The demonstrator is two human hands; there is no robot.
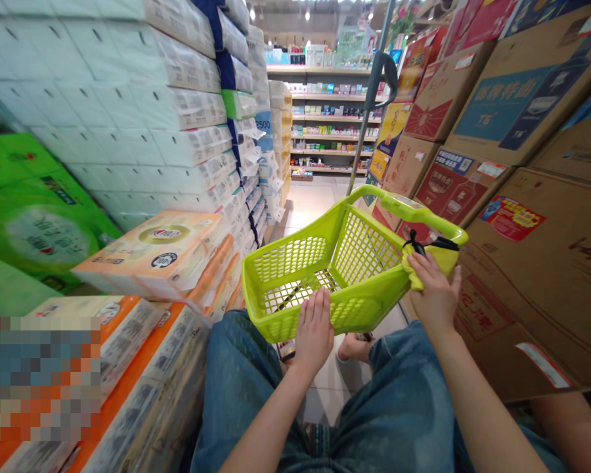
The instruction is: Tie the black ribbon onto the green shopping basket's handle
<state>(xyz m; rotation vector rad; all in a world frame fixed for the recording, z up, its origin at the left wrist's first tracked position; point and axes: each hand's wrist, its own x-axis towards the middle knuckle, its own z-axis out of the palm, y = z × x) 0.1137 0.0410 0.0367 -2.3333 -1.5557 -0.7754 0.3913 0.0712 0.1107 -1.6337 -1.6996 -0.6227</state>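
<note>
A lime-green shopping basket (300, 259) with lattice walls and a long handle (414, 210) stands tilted in front of my knees. No goods show inside it. My left hand (315, 328) lies against its near wall, fingers stretched out side by side with the tips at the rim; the thumb is hidden. At the basket's right end, my right hand (433, 295) has its fingers bent over a yellow cloth (440, 257) and presses it to the basket just below the handle. Black cord or trim shows on the cloth; its far side is hidden.
White tissue packs (128, 98) are stacked high on the left, with orange tissue packs (157, 243) lower down. Cardboard cartons (522, 230) wall the right side. A grey pole (369, 105) rises behind the basket. Stocked shelves (332, 118) stand at the aisle's far end.
</note>
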